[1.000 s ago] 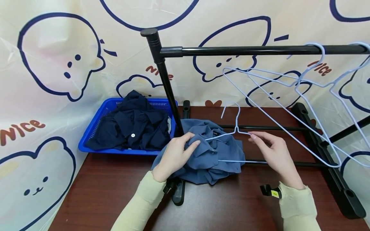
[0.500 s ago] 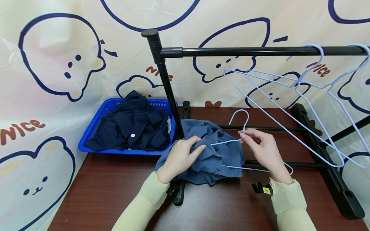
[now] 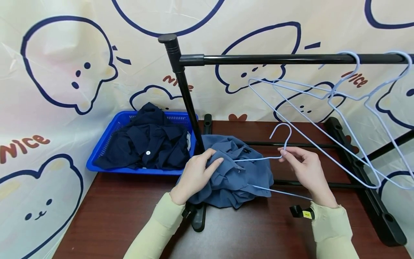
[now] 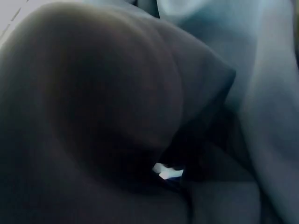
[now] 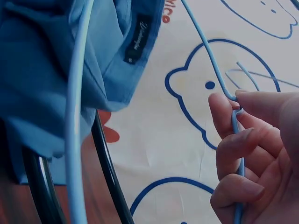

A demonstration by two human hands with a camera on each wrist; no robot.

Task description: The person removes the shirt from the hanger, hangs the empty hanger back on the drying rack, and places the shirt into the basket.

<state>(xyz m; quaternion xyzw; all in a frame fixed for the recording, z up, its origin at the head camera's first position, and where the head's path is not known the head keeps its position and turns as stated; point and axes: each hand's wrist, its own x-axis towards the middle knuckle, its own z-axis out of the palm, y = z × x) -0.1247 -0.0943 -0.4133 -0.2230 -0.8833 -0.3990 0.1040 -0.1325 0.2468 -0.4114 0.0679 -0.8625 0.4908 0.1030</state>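
A bunched blue-grey shirt lies over the rack's left foot. My left hand grips its fabric near the collar, thumb on top. In the left wrist view dark, blurred cloth fills most of the frame. My right hand pinches a light-blue wire hanger at the base of its hook. One side of the hanger runs inside the shirt, and its bottom bar comes out below toward my right wrist. The right wrist view shows the shirt's dark collar label and my curled fingers around the wire.
A blue basket with a dark navy garment stands left of the black rack. Two light-blue hangers hang from the rail at right, close above my right hand. Black lower bars cross behind the shirt.
My right hand has shifted its hold from the hanger's shoulder to the hook's base. Its hook moved right and slightly down. The left hand keeps holding the shirt.
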